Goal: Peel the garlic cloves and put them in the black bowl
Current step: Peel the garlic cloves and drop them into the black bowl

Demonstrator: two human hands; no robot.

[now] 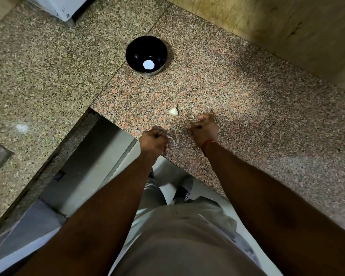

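Single head view, looking down at a speckled granite counter (237, 92) that forms an L with a second slab to the left. The black bowl (146, 55) stands upright on the counter, well beyond both hands; its inside is dark and glossy, with one round white reflection low on the inner wall, and no cloves can be made out in it. A garlic bulb (173, 111), white, with a short stalk pointing away from the person, lies on the granite between the bowl and the hands, near the right hand but not touching it. The left hand (154, 140) sits at the counter's near edge, knuckles up, fingers curled under into a fist; a thin pale wisp, possibly garlic skin, shows on the stone just beside its right side, but whether the fingers grip anything is hidden, so I cannot tell. The right hand (203, 130) rests further onto the counter, fingers bent inward, with a red thread around the wrist; a small pale piece (192, 117), clove or skin, shows at its far fingertips, too small to say whether it is pinched or only lying there. The hands are apart, with bare granite between them. A white appliance corner (62, 8) stands on the counter at far left. Beige wall tiles (277, 26) run behind.
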